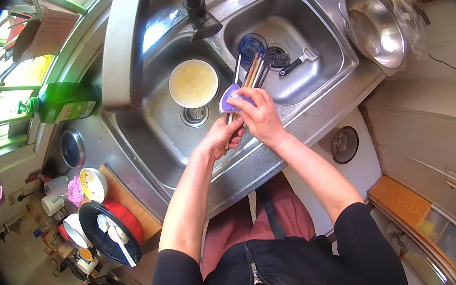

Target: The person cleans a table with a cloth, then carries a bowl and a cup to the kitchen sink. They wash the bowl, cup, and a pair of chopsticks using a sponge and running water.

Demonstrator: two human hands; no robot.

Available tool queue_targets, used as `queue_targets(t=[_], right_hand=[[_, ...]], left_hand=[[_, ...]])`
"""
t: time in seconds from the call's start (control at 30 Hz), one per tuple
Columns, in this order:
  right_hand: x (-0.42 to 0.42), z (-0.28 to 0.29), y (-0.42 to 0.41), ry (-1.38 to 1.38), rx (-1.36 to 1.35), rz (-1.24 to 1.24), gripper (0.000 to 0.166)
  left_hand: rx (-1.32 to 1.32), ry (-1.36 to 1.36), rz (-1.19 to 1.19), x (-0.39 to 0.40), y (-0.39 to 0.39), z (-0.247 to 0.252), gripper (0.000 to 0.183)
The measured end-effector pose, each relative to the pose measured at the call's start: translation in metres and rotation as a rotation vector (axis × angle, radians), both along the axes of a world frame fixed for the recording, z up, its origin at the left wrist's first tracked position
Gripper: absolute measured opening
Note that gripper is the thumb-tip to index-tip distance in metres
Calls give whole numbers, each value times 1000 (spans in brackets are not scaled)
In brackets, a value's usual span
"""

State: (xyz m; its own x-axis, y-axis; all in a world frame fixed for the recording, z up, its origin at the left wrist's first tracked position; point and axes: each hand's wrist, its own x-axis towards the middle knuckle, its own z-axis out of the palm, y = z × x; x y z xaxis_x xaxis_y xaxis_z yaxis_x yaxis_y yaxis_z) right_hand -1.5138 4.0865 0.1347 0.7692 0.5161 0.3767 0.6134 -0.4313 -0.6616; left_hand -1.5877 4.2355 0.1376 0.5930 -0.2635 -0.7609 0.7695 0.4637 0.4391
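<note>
My left hand (227, 135) grips the lower ends of a bundle of chopsticks (255, 73), some brown, some pale, over the divider between two sink basins. In my right hand (263, 114) is a purple sponge (231, 99), pressed against the bundle just above the left hand. The chopsticks' far ends fan out over the right basin (297, 10), near a blue glass cup (251, 45). A dark mesh scourer (279, 59) lies by that basin's drain, beside a black-handled peeler (297, 64). A white bowl of cloudy yellowish liquid (194, 83) sits in the left basin (157, 125).
A faucet (197, 14) reaches over the sink. Left of it stand a green pump bottle (69, 101), a round lid (71, 148) and a yellow-white bowl (93, 184). A black basin (109, 238) holds white spoons. A steel basin (374, 26) rests at right.
</note>
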Motion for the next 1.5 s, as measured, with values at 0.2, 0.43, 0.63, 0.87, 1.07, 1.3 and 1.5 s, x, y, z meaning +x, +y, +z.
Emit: queue_targets(t=[0.2, 0.43, 0.63, 0.87, 1.07, 1.3, 1.5], right_hand=[[81, -20, 0, -32, -15, -215, 30], [-2, 11, -8, 14, 4, -44, 31], [74, -10, -10, 43, -21, -219, 21], [42, 11, -10, 0, 25, -110, 31], [87, -18, -14, 65, 0, -271, 23], [63, 20, -52, 225, 322, -531, 28], [20, 9, -50, 355, 528, -716, 24]], left_hand=[[-41, -18, -79, 2, -3, 9, 24], [-63, 13, -70, -6, 6, 0, 25], [-75, 53, -97, -9, 2, 2, 28], [-21, 64, -127, -13, 5, 3, 27], [-17, 26, -133, -2, 3, 5, 29], [1939, -602, -502, -6, -23, 8, 14], [2318, -770, -581, -10, -7, -12, 24]])
